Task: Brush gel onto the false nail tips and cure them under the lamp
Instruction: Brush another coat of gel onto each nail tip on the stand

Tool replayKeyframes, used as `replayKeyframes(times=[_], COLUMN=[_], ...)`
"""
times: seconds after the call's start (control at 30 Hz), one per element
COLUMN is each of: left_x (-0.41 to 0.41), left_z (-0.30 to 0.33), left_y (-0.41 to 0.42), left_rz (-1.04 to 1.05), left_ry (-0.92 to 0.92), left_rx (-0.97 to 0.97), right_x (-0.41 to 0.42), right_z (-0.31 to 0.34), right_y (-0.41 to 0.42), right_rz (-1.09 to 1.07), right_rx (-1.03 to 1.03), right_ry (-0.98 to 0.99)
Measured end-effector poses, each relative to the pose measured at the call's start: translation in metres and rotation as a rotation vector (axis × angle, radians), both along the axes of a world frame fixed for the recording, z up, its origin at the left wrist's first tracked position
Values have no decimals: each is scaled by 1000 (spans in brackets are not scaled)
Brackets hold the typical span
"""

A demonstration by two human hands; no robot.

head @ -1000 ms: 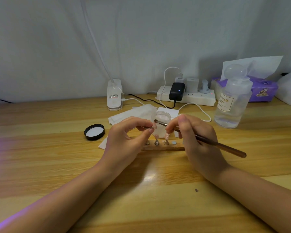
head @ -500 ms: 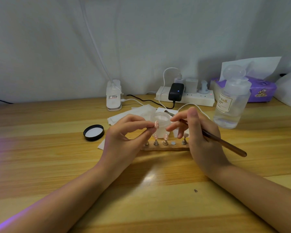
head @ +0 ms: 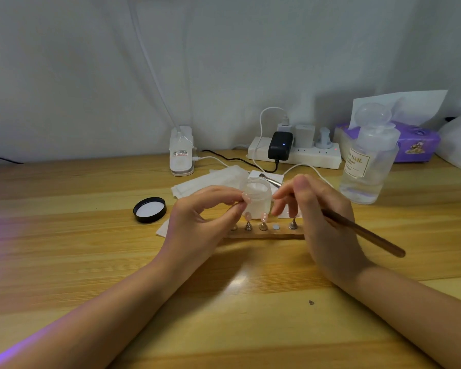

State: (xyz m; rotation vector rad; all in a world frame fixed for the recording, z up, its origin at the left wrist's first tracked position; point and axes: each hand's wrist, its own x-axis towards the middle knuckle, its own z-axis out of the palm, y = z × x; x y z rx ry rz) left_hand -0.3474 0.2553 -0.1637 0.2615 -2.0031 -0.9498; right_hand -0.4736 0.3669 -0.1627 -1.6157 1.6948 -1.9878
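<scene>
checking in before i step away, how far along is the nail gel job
Set up: the gel jar is open, its black lid set aside. In hand: the left hand pinches one nail tip while the right hand holds the brush. Two tips wait on the stand. No curing shows yet.

Pink nail tip (head: 246,197) beside gel jar (head: 256,197)

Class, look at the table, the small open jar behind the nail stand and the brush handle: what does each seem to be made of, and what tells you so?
Table: wood, or a wood-look top, with long grain lines and a slight sheen.
Jar: frosted, see-through plastic or glass; which one is unclear.
Brush handle, held in the right hand: brown and glossy, probably lacquered wood, with a metal collar near the bristles.
</scene>
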Motion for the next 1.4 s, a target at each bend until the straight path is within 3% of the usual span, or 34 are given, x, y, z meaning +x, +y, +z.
replayKeyframes(times=[0.2, 0.5, 1.07, 1.4], left_x=[-2, -2, -3, -3], left_z=[-1, -2, -3, -5], left_y=[1, 0, -2, -3], left_rz=[21, 6, -1, 30], left_ry=[2, 4, 0, -16], left_rx=[62, 143, 114, 89], right_x=[5, 6, 8, 7], right_z=[-5, -7, -8, -7], right_y=[-1, -1, 1, -1], right_rz=[65, 87, 111, 27], right_rx=[-37, -17, -21, -14], right_ry=[80, 50, -26, 54])
